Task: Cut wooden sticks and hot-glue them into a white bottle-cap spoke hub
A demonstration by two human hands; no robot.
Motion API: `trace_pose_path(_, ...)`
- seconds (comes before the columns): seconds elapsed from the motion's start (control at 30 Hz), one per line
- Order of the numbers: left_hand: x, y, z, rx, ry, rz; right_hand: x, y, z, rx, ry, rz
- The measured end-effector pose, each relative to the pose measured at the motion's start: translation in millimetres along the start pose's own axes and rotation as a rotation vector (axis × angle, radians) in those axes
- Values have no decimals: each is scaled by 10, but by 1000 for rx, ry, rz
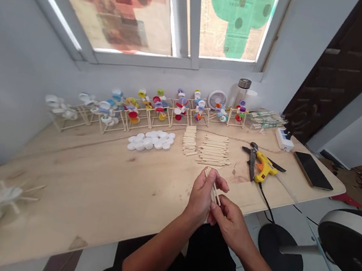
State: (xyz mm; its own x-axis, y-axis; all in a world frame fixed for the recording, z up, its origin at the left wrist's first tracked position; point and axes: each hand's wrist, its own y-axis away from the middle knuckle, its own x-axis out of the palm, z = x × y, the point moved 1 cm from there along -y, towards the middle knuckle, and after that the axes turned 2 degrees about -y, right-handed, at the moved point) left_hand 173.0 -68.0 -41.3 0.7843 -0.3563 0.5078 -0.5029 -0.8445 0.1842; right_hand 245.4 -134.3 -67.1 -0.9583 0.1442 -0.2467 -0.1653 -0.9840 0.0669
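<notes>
Matt wooden sticks [215,150], glossy black phone [313,170]

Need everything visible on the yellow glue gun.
The glue gun has a yellow, plastic-looking body, orange trigger and small red switch. It lies at the right side of the table, front end pointing far left, by a dark tool; contact is unclear. A black cord leaves its handle; a pale rod seems to extend from its rear. Neither left hand nor right hand touches it.
</notes>
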Motion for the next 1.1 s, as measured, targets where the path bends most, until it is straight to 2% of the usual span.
trace_pose_path(0.13, -200, 180, -16, -13, -48, 18, 213, 66, 36, -15, 43, 70)
trace_pose_path(0.37, -614, 541, -59, -7, -22, 104, 558, 140, -60, -4, -68, 179)
trace_pose_path(0.63, -1040, 999, -3, 28, -122, -93, 999, 398, -87, 64, -239, 339)
trace_pose_path(0.83, -1099, 1257, 29, 122, -117, -189, 1115, 561, -34, 54, -257, 345)
trace_pose_path(1.1, -940, 1371, 57, 107, -101, -86, 989, 693, -54, 18, -279, 319)
